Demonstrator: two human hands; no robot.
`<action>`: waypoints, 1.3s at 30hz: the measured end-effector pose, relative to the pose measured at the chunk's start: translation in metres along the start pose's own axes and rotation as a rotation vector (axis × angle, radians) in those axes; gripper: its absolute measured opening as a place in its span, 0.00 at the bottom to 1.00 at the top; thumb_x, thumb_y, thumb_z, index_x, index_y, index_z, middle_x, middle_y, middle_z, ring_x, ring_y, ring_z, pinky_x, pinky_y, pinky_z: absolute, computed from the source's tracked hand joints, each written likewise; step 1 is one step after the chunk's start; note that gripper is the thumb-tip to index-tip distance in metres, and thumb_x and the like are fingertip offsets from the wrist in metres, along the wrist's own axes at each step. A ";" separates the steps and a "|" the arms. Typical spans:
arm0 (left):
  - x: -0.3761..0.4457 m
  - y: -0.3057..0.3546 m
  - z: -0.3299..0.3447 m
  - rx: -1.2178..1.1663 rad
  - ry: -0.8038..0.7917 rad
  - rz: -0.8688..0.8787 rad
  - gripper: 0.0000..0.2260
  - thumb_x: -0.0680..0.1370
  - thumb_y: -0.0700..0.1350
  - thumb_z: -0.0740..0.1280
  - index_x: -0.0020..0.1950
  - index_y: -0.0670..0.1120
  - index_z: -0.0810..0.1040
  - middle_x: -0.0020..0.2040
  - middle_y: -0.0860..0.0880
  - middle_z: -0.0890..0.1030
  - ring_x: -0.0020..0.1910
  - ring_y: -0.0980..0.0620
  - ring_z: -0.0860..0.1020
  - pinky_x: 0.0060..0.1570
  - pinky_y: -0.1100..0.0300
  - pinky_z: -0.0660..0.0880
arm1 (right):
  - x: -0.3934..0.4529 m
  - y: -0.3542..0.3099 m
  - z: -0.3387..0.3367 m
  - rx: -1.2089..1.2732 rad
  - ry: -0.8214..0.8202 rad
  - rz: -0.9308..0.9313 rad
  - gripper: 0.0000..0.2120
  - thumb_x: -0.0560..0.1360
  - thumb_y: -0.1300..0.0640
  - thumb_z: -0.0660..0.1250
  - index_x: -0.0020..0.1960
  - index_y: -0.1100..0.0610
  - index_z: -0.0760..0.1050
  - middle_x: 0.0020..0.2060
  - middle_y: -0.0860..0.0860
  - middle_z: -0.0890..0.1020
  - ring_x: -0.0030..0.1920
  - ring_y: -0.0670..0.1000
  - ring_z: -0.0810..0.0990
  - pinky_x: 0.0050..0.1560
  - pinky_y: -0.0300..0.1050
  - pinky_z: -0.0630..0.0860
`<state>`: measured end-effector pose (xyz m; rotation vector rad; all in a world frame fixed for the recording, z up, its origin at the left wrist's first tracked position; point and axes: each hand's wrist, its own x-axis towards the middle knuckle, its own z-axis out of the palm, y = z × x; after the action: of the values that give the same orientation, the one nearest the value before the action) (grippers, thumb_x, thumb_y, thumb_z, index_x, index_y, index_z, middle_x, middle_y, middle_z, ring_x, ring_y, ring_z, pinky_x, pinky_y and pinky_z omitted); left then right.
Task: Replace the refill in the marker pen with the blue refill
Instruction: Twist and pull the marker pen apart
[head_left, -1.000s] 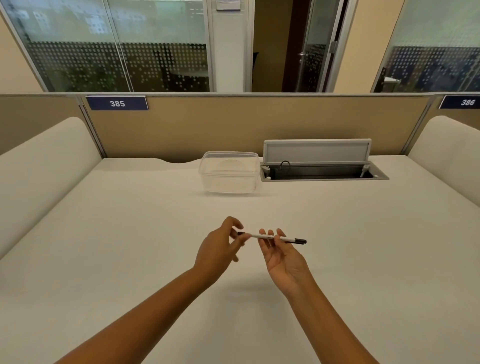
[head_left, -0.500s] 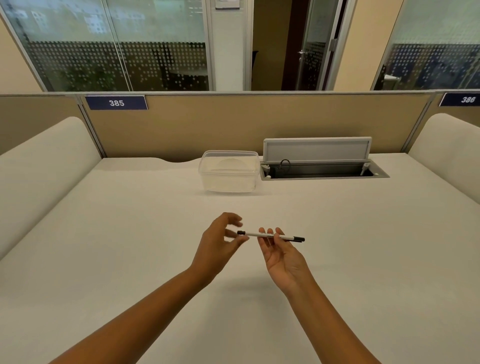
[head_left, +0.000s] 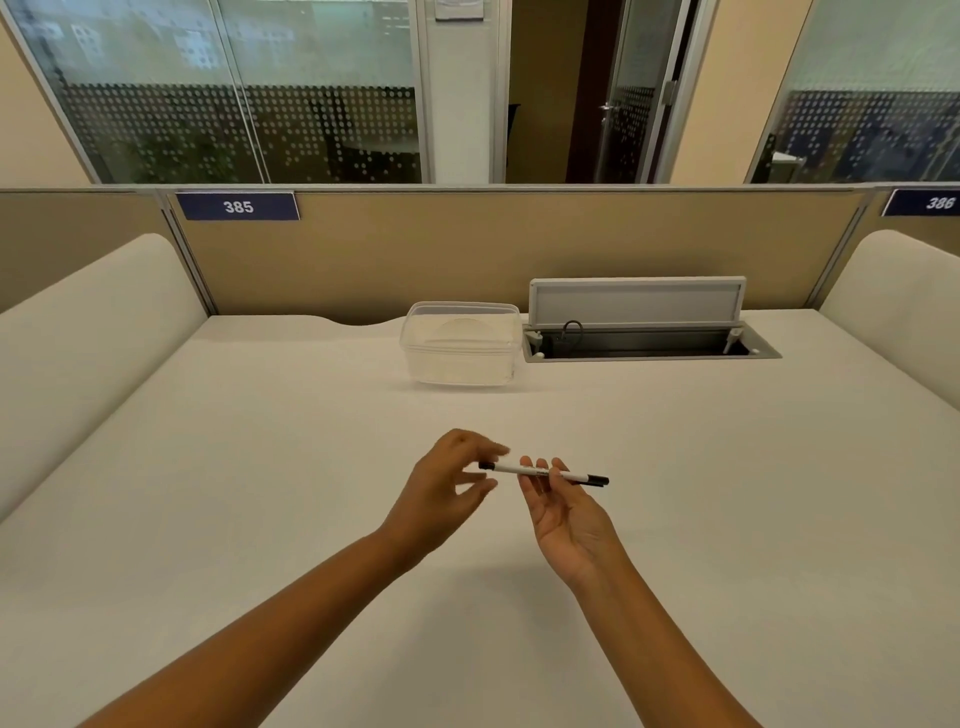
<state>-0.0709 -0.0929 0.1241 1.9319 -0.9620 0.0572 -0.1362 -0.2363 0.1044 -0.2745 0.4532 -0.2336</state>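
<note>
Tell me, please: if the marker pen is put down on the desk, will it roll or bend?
The marker pen looks like a thin, straight, round barrel, so it would probably stay stiff, not bend. It seems light: the right hand holds it with the fingertips only. On the smooth, flat desk it may roll; no clip to stop it is visible.

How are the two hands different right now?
The right hand faces palm up and holds the thin white marker pen with black ends on its fingertips, pinched by the thumb. The left hand faces knuckles up, with its fingers loosely spread beside the pen's left end; whether it touches the pen is unclear. The right hand carries the pen's weight; the left hand carries nothing. Both hover above the white desk.
</note>
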 end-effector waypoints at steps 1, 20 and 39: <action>0.000 -0.001 0.001 0.022 0.029 0.017 0.12 0.72 0.35 0.68 0.53 0.48 0.78 0.47 0.57 0.74 0.49 0.61 0.76 0.47 0.72 0.75 | 0.000 0.000 0.000 -0.002 0.003 0.004 0.05 0.76 0.68 0.60 0.48 0.64 0.74 0.34 0.59 0.85 0.38 0.57 0.85 0.37 0.49 0.83; 0.000 0.005 0.000 0.080 0.101 -0.245 0.06 0.73 0.56 0.64 0.36 0.59 0.72 0.27 0.57 0.77 0.27 0.58 0.78 0.32 0.65 0.75 | 0.001 0.005 -0.004 -0.034 0.026 -0.005 0.03 0.75 0.67 0.62 0.47 0.64 0.74 0.34 0.59 0.85 0.38 0.56 0.85 0.33 0.47 0.82; -0.006 0.007 0.004 0.409 0.033 0.076 0.15 0.73 0.42 0.69 0.59 0.45 0.73 0.58 0.45 0.76 0.56 0.50 0.75 0.52 0.67 0.68 | 0.000 0.008 -0.007 -0.043 0.080 0.002 0.03 0.75 0.67 0.62 0.46 0.65 0.75 0.33 0.60 0.84 0.36 0.56 0.85 0.39 0.49 0.83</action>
<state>-0.0808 -0.0941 0.1251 2.2551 -1.0630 0.3526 -0.1381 -0.2303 0.0961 -0.3075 0.5377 -0.2339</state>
